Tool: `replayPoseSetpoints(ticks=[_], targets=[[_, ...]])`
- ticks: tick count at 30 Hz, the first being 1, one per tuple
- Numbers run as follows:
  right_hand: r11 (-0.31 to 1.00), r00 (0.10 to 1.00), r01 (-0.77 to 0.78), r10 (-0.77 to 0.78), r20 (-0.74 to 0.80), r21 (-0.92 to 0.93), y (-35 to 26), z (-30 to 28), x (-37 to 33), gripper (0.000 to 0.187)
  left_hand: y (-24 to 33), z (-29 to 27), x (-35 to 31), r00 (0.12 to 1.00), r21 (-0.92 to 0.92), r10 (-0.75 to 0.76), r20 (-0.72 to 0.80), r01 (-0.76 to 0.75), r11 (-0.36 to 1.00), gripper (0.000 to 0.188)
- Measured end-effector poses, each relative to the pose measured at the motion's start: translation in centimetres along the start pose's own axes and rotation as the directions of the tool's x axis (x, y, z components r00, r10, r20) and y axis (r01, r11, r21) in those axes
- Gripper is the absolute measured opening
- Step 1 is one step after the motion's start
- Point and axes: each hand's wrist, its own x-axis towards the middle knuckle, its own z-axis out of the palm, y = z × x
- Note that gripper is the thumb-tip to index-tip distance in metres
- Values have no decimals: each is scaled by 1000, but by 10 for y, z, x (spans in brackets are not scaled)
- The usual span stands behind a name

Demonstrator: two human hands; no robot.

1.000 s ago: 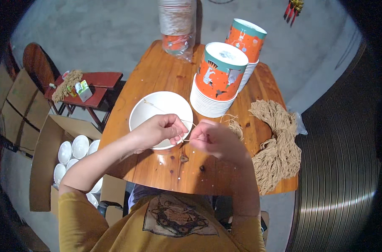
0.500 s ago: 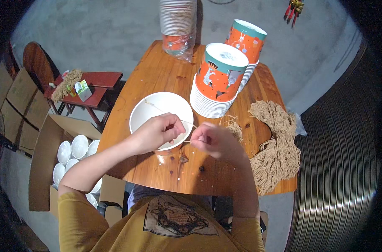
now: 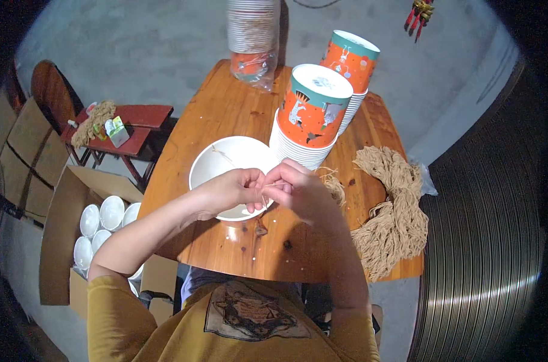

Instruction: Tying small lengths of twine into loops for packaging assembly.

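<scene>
Both hands meet at the near rim of the white bowl (image 3: pixel 202 172). The right hand (image 3: pixel 299 190) pinches a thin pale strand (image 3: pixel 275 184); the left hand (image 3: pixel 230 189) is curled, its fingertips closed on the same strand. The strand lies between the two, its visible length running roughly left to right, about equally near each hand. A strand end (image 3: pixel 221 152) lies inside the bowl; any link to the held piece is hidden by the left hand. Just right of the right hand, on the bench (image 3: pixel 216 117): a small cord bunch (image 3: pixel 335 187); farther right, a tan hank (image 3: pixel 403 199). Beyond the right hand stands an orange tub stack (image 3: pixel 313 120), apart from the fingers; behind it, a second stack (image 3: pixel 353 66).
</scene>
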Motion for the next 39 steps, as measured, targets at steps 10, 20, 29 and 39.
replayPoseSetpoints(ticks=[10, 20, 29, 39], targets=[[976, 957, -219, 219, -190, 21, 9, 16, -10, 11, 4, -1, -1, 988, -133, -113, 108, 127, 983, 10], [994, 951, -77, 97, -294, 77, 5, 24, -38, 15, 7, 2, 3, 988, -152, -137, 65, 145, 978, 10], [832, 886, -261, 408, -221, 489, -13, 38, -38, 11, 12, 1, 6, 975, -249, -215, 65, 224, 942, 7], [982, 938, -66, 122, -324, 179, 11, 38, -43, 9, 16, -1, 7, 952, -369, -285, 112, 306, 878, 11]])
